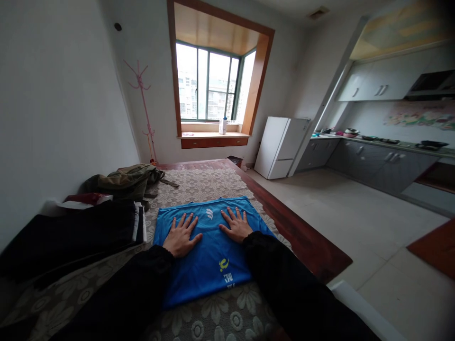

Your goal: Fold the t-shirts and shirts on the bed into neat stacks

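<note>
Blue shirt (209, 251) lies flat on the bed (302, 237), on its flower-patterned cover (199, 184), with the long axis running from the person toward the window (209, 85). Both hands press on its far half: the left hand (181, 237) and the right hand (236, 225) are flat, palms down, fingers spread wide, and they grasp nothing. They lie at each side of the small white logo (209, 213), about equally near to the far edge of the shirt. A pile of dark folded clothes (71, 237) sits just beside the shirt toward the wall edge, and an olive backpack (128, 180) lies beyond it.
</note>
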Motion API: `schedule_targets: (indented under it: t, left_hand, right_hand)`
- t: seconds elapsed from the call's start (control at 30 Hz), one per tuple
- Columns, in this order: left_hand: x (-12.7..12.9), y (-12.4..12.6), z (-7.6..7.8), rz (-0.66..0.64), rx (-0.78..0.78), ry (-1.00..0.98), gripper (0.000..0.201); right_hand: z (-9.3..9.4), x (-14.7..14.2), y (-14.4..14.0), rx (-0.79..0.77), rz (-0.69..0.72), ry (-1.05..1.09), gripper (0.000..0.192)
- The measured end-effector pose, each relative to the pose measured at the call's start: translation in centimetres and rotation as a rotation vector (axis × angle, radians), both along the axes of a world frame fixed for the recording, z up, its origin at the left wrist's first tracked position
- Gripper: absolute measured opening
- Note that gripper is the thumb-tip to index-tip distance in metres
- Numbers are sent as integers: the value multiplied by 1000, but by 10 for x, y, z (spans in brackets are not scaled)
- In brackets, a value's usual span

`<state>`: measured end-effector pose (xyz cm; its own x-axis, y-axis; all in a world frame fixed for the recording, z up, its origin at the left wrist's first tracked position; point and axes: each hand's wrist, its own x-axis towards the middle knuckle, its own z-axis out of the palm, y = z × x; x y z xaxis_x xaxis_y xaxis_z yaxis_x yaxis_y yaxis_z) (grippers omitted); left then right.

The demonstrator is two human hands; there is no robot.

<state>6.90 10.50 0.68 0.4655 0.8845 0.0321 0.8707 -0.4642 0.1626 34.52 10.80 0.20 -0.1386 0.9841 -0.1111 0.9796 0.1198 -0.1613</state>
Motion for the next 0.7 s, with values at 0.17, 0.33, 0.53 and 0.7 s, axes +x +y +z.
schedule_targets:
  t: [0.17, 0.33, 0.53, 0.7]
  left_hand:
    - [6, -20, 17, 27, 33, 23, 67]
    - [-5, -96, 15, -201, 97, -12, 63]
    - [-13, -152, 1, -273, 63, 0, 67]
    - [-32, -149, 4, -234, 78, 15, 75]
  right_hand:
    - [13, -5, -19, 126, 61, 13, 73]
    - [7, -7, -94, 216, 315, 115, 69]
    - [-10, -10, -155, 130, 429, 195, 74]
    - [-10, 18, -150, 102, 423, 172, 80]
